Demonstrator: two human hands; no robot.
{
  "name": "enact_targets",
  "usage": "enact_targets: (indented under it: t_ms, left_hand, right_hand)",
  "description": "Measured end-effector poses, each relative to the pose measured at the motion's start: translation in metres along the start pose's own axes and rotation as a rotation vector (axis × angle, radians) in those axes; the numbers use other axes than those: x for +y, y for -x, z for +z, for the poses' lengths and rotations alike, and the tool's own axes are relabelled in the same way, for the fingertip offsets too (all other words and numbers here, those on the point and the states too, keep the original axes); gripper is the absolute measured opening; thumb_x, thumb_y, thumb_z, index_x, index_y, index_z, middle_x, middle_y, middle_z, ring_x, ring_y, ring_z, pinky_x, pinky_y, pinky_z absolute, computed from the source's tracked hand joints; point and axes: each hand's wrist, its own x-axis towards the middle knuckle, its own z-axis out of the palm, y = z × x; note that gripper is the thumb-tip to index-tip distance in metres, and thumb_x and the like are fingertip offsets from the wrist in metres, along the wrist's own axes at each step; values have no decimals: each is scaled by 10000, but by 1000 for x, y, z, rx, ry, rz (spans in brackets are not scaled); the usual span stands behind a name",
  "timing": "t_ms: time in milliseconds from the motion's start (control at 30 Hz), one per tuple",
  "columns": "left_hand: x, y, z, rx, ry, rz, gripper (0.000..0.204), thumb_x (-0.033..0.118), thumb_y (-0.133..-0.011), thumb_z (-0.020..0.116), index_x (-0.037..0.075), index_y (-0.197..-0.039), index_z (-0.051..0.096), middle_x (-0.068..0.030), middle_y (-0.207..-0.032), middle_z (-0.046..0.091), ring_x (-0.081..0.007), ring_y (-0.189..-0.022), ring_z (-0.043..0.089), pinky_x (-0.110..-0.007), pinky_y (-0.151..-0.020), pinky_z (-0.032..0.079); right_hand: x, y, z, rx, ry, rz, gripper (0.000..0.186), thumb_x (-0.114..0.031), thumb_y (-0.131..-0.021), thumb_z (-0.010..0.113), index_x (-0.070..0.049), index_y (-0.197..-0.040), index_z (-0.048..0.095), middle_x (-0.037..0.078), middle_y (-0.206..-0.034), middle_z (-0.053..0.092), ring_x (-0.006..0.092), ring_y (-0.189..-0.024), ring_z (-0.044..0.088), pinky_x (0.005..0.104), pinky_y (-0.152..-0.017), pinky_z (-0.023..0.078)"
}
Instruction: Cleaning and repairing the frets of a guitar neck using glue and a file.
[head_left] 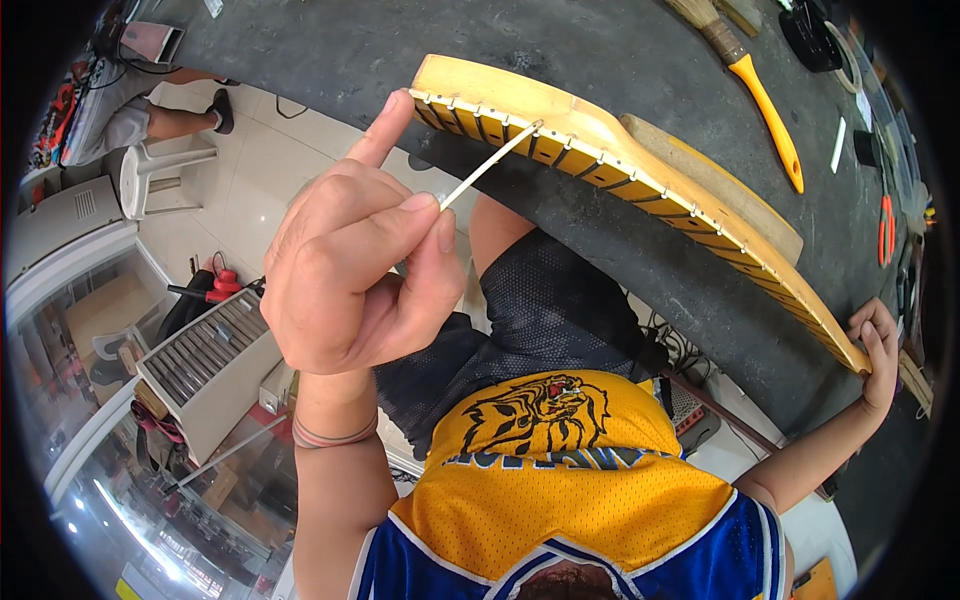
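Observation:
A guitar neck (pixel 580 115) of pale wood lies on its side along the bench edge, its fretted face toward me. My left hand (pixel 360 250) pinches a thin wooden stick (pixel 485 170) between thumb and fingertips. The stick's dark tip meets the neck's upper edge, among the dots between the frets. One finger of that hand stretches out to the neck's left end. At the opposite end, my right hand (pixel 876 345) has its fingers closed around the narrow tip of the neck. Behind the neck, a flat wooden block (pixel 725 190) rests against it or close by; contact is unclear.
The dark workbench (pixel 330 45) holds a brush with a yellow handle (pixel 770 120), red-handled pliers or cutters (pixel 886 230) and a tape roll (pixel 846 60). A white stool (pixel 165 170), glass display case (pixel 200 510) and another person's leg (pixel 180 120) are at left.

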Motion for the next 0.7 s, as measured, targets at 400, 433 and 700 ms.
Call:
enact_targets:
  t_ms: [400, 433, 700]
  left_hand:
    - [-1, 3, 1, 35, 14, -4, 201, -192, -962, 640, -69, -1120, 643, -174, -854, 687, -191, -722, 679, -826, -1109, 509]
    - [0, 2, 1, 35, 13, -4, 201, -192, -962, 640, -69, -1120, 643, -174, -854, 687, -191, -722, 679, -826, -1109, 509]
    - [-1, 2, 0, 58, 16, -6, 202, -184, -961, 639, -64, -1124, 641, -171, -850, 689, -195, -719, 679, -822, -1115, 507]
  right_hand:
    - [-2, -1, 1, 3, 21, -8, 462, -482, -989, 760, -40, -981, 623, -2, -797, 575, 90, -784, 549, 254, -731, 383]
    - [-2, 0, 1, 5, 24, -11, 463, -482, -988, 761, -41, -981, 623, -1, -800, 574, 91, -789, 549, 253, -735, 383]
    - [1, 0, -1, -9, 3, -11, 427, -449, -1016, 741, -43, -992, 612, -6, -814, 558, 86, -797, 530, 249, -734, 372]
